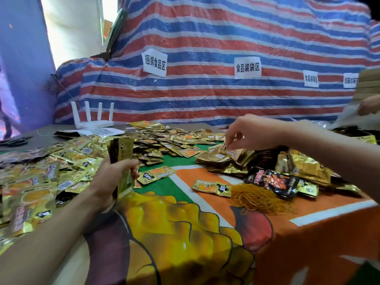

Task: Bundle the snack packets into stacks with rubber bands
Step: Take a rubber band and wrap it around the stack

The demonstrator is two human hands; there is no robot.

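My left hand (112, 177) grips an upright stack of gold snack packets (121, 153) at the left centre of the table. My right hand (250, 133) reaches over a heap of gold packets (222, 157) at the centre right, its fingertips pinching one gold packet (229, 151) on top of that heap. Loose gold packets (160, 138) lie scattered across the back and left of the table. A pile of yellow rubber bands (259, 198) lies on the cloth to the right of centre, in front of my right forearm.
A bright printed cloth (185, 223) covers the table. Black and red packets (275, 182) lie beside the bands. A white router (92, 118) stands at the back left. A striped tarp (205, 89) with paper signs hangs behind. Another person's hand (370, 104) shows at the far right.
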